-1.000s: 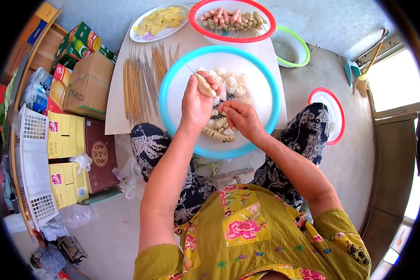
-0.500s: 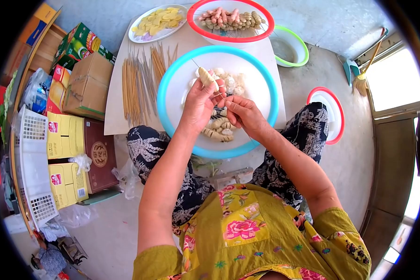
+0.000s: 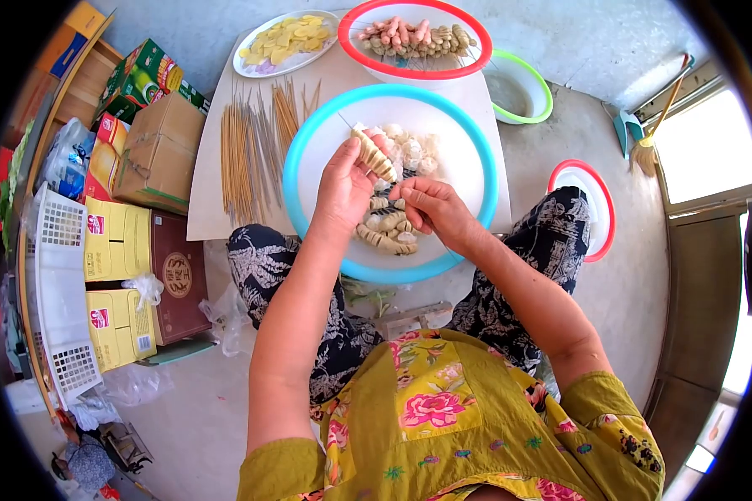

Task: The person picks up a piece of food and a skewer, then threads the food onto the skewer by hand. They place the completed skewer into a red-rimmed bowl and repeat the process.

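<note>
My left hand [image 3: 348, 179] pinches a pale, ridged spiral-cut piece [image 3: 373, 156] on a thin skewer, over the left half of a white basin with a blue rim [image 3: 490, 159]. The skewer's tip sticks out at the upper left. Just right of the piece's lower end, my right hand [image 3: 433, 207] is closed, thumb against fingers, around a thin skewer that shows faintly. Below the hands in the basin lie more ridged pieces [image 3: 386, 238]. Whitish round pieces [image 3: 416, 153] are heaped behind them.
Loose skewers [image 3: 241, 159] lie on the table [image 3: 206, 196] at left. Behind are a plate of yellow slices [image 3: 286, 42] and a red-rimmed basin [image 3: 351, 52] holding skewered pieces. A green-rimmed basin [image 3: 546, 104] and red-rimmed tub [image 3: 607, 230] stand right; boxes [image 3: 160, 150] stand left.
My left hand has turned and shifted slightly left, showing more of the ridged piece. My right hand has moved slightly down, apart from the left fingers.
</note>
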The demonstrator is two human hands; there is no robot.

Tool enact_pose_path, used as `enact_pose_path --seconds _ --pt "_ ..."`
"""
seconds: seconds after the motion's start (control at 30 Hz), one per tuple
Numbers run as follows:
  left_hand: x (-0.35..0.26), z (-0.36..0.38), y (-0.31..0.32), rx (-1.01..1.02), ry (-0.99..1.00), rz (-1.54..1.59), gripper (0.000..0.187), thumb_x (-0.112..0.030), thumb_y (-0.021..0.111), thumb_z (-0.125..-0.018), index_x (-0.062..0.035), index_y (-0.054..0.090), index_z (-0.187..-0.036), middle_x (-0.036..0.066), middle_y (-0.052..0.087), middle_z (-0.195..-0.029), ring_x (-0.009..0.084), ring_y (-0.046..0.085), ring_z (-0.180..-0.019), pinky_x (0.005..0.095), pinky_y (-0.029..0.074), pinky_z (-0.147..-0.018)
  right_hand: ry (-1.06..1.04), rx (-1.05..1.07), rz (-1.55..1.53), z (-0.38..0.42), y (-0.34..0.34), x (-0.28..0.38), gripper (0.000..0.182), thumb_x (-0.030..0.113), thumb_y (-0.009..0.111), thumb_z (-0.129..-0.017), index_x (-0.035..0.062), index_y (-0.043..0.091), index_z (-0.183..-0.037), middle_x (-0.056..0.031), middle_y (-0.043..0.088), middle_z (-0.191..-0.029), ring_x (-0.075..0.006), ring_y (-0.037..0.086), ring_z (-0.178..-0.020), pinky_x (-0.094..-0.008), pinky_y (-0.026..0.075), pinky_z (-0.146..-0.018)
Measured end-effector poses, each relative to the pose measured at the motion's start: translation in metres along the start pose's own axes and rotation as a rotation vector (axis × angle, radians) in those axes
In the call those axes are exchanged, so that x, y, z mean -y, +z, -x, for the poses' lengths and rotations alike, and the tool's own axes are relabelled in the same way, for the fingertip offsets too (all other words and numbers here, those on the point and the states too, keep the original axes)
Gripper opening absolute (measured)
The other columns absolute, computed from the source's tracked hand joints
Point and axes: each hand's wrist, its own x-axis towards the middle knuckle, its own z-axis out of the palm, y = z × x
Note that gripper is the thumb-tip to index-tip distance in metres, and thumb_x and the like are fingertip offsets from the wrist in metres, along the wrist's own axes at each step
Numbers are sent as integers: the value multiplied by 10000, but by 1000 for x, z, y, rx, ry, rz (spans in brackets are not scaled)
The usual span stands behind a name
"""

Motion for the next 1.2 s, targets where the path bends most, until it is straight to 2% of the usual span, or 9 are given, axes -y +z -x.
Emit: enact_pose_path --seconds 0.17,0.4,0.5,0.6,0.7,0.77,0.87,0.97,1.2 --pt "-3 -6 -7 -35 74 96 265 -221 570 -914 -40 552 -1108 100 620 -1062 230 591 -995 390 485 -891 15 26 11 2 1 0 210 169 445 -978 57 623 -968 40 460 -567 -46 394 -488 -196 306 -442" --pt "-10 -4 -4 -55 68 150 229 -196 555 -913 -38 555 -1081 90 627 -1010 225 599 -952 399 489 -869 17 35 21 2 2 -4 203 164 449 -978 62 623 -973 47 458 -570 -39 398 -488 -190 302 -441" --pt "-12 -4 -5 50 87 179 219 -199 546 -915 -44 559 -1070 93 623 -1008 230 598 -945 405 488 -862 20 48 29 2 2 -4 203 162 447 -978 61 624 -981 47 460 -572 -36 398 -488 -189 304 -443" --pt "-12 -1 0 -21 110 160 249 -227 552 -917 -53 545 -1096 108 618 -1022 235 598 -952 411 487 -858 28 40 38 1 2 -4 204 163 448 -977 60 625 -987 48 462 -572 -37 405 -489 -188 305 -443" --pt "-13 4 8 -96 -15 96 273 -296 578 -903 -96 552 -1087 91 616 -1028 218 591 -946 376 485 -820 15 6 50 0 1 -5 200 161 456 -974 58 627 -989 42 469 -572 -40 412 -487 -188 315 -443" --pt "-9 6 5 -11 -142 -98 368 -254 580 -910 -64 488 -1211 128 610 -1053 236 595 -987 411 487 -863 -2 -44 68 0 1 -2 195 160 467 -970 54 630 -987 35 477 -569 -41 416 -482 -189 324 -440" --pt "-2 7 3 79 -132 -137 362 -209 593 -902 -61 496 -1218 125 610 -1069 233 596 -994 386 488 -871 -8 -53 72 0 -2 0 190 158 478 -966 51 633 -985 30 484 -567 -42 416 -478 -191 328 -436" --pt "-1 3 -2 31 -56 -117 345 -168 602 -894 -57 513 -1208 121 611 -1079 229 596 -1006 358 488 -874 -37 -46 80 0 -3 -4 186 157 483 -963 49 634 -984 30 487 -568 -41 416 -478 -193 324 -433" --pt "-7 6 6 8 -67 -121 333 -201 583 -908 -43 529 -1196 100 613 -1085 217 587 -1030 348 479 -888 -29 -27 63 2 -3 -4 184 153 483 -964 49 633 -986 31 491 -573 -38 420 -488 -191 323 -443"
